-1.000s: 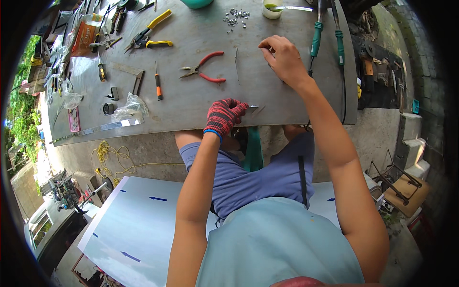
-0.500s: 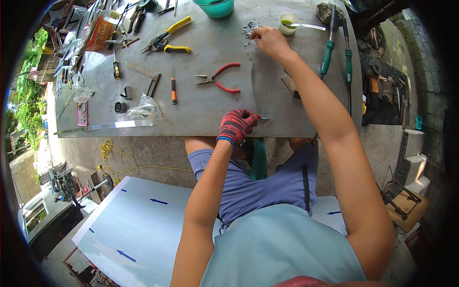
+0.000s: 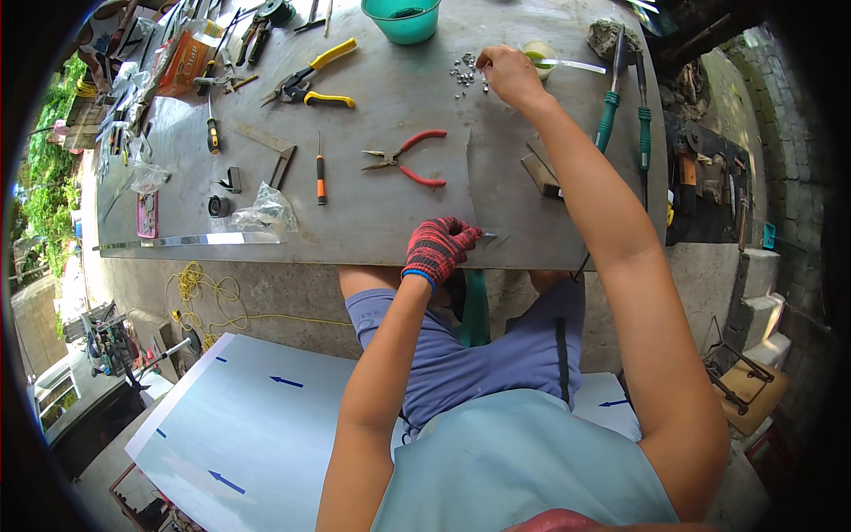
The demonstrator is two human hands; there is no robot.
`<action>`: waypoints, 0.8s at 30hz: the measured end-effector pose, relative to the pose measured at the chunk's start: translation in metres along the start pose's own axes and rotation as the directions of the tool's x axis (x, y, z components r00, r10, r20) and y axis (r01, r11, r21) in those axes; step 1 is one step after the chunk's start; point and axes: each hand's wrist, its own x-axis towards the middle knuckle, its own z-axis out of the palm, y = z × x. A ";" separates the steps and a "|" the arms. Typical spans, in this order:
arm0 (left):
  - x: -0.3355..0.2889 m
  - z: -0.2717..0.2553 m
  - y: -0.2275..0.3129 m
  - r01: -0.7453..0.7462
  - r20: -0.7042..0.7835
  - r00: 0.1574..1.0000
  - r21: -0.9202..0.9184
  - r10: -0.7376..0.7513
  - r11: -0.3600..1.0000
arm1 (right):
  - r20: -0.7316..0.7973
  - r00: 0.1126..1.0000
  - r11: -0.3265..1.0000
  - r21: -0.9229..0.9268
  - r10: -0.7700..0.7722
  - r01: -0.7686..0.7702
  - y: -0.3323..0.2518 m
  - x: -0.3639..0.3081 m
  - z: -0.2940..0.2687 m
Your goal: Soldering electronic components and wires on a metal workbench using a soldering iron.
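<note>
My left hand [image 3: 441, 247], in a red and black knitted glove, is closed near the table's front edge. Its fingertips pinch a small metal piece [image 3: 490, 236] just above the tabletop. Bare, my right hand [image 3: 511, 73] reaches to the far side with bent fingers drawn together. Those fingertips are beside a scatter of small shiny metal pieces [image 3: 464, 71]; whatever they hold is hidden. Behind that hand stands a small pale round container [image 3: 538, 50] with green contents and a light strip [image 3: 576, 65] lying across it.
Red-handled pliers [image 3: 417, 158], yellow-handled cutters [image 3: 310, 75] and an orange screwdriver [image 3: 320, 173] lie left of centre. A green bowl [image 3: 409, 27] stands at the back. Two green-handled soldering irons [image 3: 609, 120] lie right, by a metal block [image 3: 539, 173]. Clear plastic bag [image 3: 268, 211] at left.
The whole view has shifted slightly. My right hand has drawn a little right from the small metal pieces, so more of them show. The left hand keeps its pinch.
</note>
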 end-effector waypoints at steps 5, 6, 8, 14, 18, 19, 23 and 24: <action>0.002 0.003 -0.006 -0.028 -0.017 0.999 0.025 0.028 0.999 | 0.012 1.000 0.991 0.133 0.002 -0.004 -0.006 -0.027 -0.013; 0.003 0.003 -0.008 -0.021 -0.034 0.999 0.059 0.023 0.998 | 0.009 1.000 0.991 0.131 -0.002 0.001 -0.010 -0.039 -0.021; 0.002 0.003 -0.009 -0.037 -0.032 0.999 0.042 0.038 0.998 | -0.047 0.999 0.985 0.173 -0.014 0.022 -0.016 -0.069 -0.037; -0.007 0.001 -0.009 -0.079 -0.050 0.996 -0.037 0.077 0.996 | -0.046 0.997 0.984 0.167 0.067 -0.058 -0.003 -0.129 -0.063; -0.008 -0.002 -0.033 -0.332 -0.291 0.921 -0.242 0.258 0.912 | -0.038 0.994 0.973 0.211 0.104 -0.094 -0.003 -0.132 -0.066; -0.009 -0.010 -0.033 -0.408 -0.420 0.858 -0.209 0.296 0.888 | -0.021 0.995 0.976 0.198 0.094 -0.088 -0.004 -0.132 -0.065; 0.013 -0.066 -0.054 -0.491 -0.742 0.531 0.125 0.409 0.862 | 0.049 0.998 0.975 0.214 0.048 -0.057 -0.016 -0.126 -0.054; 0.026 -0.083 -0.065 -0.493 -0.770 0.440 0.223 0.462 0.841 | 0.053 0.998 0.976 0.213 0.034 -0.044 -0.024 -0.123 -0.051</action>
